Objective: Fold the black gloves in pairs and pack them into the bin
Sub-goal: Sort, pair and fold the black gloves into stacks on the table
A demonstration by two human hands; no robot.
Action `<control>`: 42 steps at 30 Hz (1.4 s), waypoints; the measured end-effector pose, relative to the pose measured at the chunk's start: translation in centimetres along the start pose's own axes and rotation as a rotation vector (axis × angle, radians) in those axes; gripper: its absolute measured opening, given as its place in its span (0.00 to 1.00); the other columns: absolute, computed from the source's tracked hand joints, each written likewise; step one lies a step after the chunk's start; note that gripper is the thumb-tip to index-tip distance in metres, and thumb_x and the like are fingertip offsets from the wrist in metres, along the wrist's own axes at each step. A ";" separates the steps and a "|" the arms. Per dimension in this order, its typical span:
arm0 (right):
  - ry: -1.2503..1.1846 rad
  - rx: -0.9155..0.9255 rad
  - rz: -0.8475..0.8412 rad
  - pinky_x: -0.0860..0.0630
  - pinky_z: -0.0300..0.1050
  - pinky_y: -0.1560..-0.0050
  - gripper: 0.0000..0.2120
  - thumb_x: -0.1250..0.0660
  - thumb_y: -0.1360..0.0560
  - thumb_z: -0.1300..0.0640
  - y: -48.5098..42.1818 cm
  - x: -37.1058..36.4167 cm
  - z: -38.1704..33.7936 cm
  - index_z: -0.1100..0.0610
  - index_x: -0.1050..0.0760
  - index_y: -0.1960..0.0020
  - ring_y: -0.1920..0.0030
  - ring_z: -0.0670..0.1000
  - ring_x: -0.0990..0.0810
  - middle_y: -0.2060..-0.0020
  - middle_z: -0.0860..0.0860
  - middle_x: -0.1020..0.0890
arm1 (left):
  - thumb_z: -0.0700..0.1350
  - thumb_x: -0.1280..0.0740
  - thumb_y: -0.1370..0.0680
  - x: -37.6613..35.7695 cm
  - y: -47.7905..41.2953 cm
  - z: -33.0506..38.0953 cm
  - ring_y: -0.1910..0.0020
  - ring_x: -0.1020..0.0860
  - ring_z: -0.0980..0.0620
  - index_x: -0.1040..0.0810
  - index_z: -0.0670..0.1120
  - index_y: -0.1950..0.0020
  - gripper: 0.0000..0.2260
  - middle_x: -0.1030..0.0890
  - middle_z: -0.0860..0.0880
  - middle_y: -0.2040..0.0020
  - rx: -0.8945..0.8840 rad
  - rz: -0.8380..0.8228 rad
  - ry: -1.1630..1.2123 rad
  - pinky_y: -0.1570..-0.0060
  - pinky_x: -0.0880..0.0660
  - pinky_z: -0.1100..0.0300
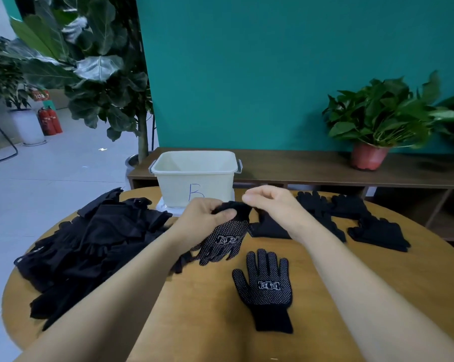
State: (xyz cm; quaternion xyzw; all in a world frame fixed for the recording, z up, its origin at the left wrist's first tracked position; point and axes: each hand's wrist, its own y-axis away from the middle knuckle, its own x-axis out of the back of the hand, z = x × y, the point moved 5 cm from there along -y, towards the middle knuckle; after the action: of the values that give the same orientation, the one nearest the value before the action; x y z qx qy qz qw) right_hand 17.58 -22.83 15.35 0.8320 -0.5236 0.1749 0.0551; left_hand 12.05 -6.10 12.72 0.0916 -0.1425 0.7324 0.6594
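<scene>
Black knit all over, job looks barely begun. Bin [173, 189] (white, "B" on front) sits at 12 o'clock on the table [194, 314]. The part of its inside that shows is bare, no gloves seen in it; its floor is hidden behind the near wall.

Big pile [90, 244] of unsorted gloves at 9 o'clock. Smaller loose gloves [351, 212] at 2 o'clock, spread out, not clearly paired. One dark flat piece [267, 227] lies under the R wrist; can't tell if it's a folded pair.

Step in hand, my read: matching one pair before folding it.

- Held glove [225, 239]: dotted palm faces up, fingers trail toward 7 o'clock onto the tabletop, cuff raised just in front of the bin.
- Left hand [205, 215]: thumb over the cuff, fingers curled under, firm grip on the cuff's 9 o'clock side.
- Right hand [272, 202]: fingers curled, tips at the cuff's 3 o'clock edge. Can't tell whether it actually pinches cloth or is only near it.
- Flat glove [266, 286]: likely mate, dotted side up, lies at 5 o'clock of the held one, apart from both hands, cuff toward 6.

Left to do: pair, fold, bin, then the whole pile.
</scene>
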 end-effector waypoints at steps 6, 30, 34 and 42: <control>0.050 -0.073 -0.194 0.32 0.26 0.69 0.13 0.33 0.21 0.62 0.7 -0.5 2.5 0.53 0.25 0.64 0.70 0.35 0.23 0.73 0.40 0.20 | 0.41 0.31 0.21 -1.1 -0.8 -0.5 0.59 0.18 0.47 0.17 0.34 0.48 0.09 0.15 0.39 0.54 0.111 -0.116 0.157 0.61 0.23 0.61; -0.038 -0.203 0.075 0.28 0.40 0.52 0.13 0.32 0.21 0.52 0.2 5.5 5.5 0.58 0.17 0.60 0.57 0.45 0.18 0.62 0.48 0.14 | 0.55 0.36 0.19 -5.4 -4.4 -0.9 0.51 0.17 0.50 0.17 0.42 0.46 0.17 0.14 0.46 0.50 0.224 -0.260 0.085 0.45 0.22 0.54; -0.030 -0.217 0.085 0.27 0.39 0.53 0.12 0.33 0.21 0.53 0.1 5.6 5.9 0.56 0.17 0.60 0.54 0.48 0.17 0.62 0.48 0.14 | 0.47 0.33 0.20 -5.5 -4.6 -1.3 0.50 0.18 0.46 0.18 0.38 0.47 0.12 0.15 0.41 0.48 0.208 -0.308 0.078 0.40 0.23 0.49; -0.015 -0.253 0.124 0.29 0.42 0.49 0.13 0.33 0.21 0.52 -2.9 6.4 7.4 0.60 0.16 0.56 0.51 0.46 0.18 0.58 0.49 0.14 | 0.50 0.37 0.18 -5.3 -7.5 -2.1 0.44 0.18 0.39 0.21 0.34 0.40 0.19 0.15 0.42 0.47 0.209 -0.321 0.094 0.40 0.22 0.52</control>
State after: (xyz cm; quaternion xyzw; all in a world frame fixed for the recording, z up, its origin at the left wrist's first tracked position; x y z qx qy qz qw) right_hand 24.43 -28.97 10.89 0.7857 -0.5923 0.1044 0.1449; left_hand 20.24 -9.73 9.71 0.1469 -0.0181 0.6324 0.7604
